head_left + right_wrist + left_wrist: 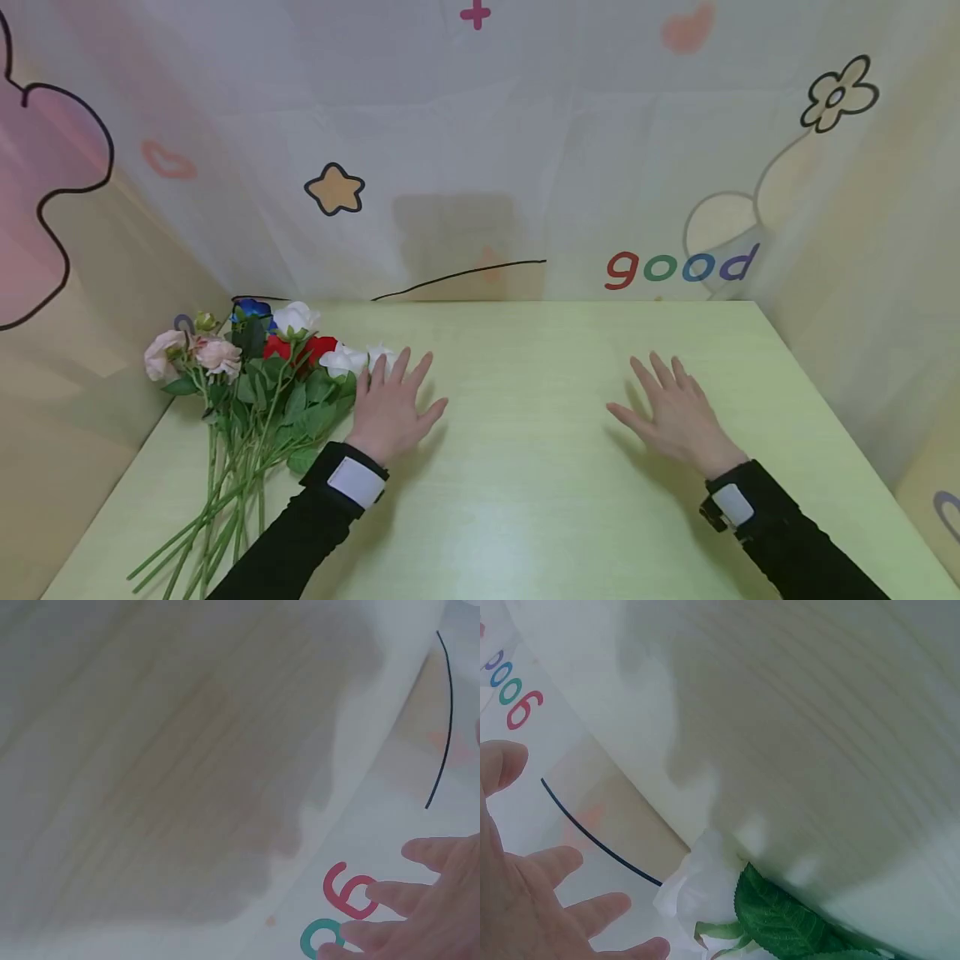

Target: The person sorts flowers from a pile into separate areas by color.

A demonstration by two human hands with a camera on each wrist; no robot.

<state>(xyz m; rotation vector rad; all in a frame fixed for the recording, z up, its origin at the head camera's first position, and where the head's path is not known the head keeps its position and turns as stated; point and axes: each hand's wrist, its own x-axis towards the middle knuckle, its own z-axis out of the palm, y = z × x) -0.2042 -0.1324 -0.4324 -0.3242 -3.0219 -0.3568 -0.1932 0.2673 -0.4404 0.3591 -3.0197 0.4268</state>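
As the table is followed from left to right, a bunch of flowers is met at eight o'clock in the head view, laid flat with its green stems pointed towards seven. Pale pink heads are seen at its left, then a blue head, red heads and white heads, with green leaves packed beneath. Up at ten o'clock, an orange star is printed on the pale curtain. Now the left hand, at seven: its fingers are spread wide, nothing is held, and the nearest white petals are partly covered by its fingertips; whether they are touched cannot be told. Across to four o'clock, where the right hand is stretched out, fingers and thumb well parted, nothing gripped, its shadow cast on the table. At twelve o'clock from that hand, the word "good" is printed in coloured letters, and farther right, at two, a drawn flower is shown.
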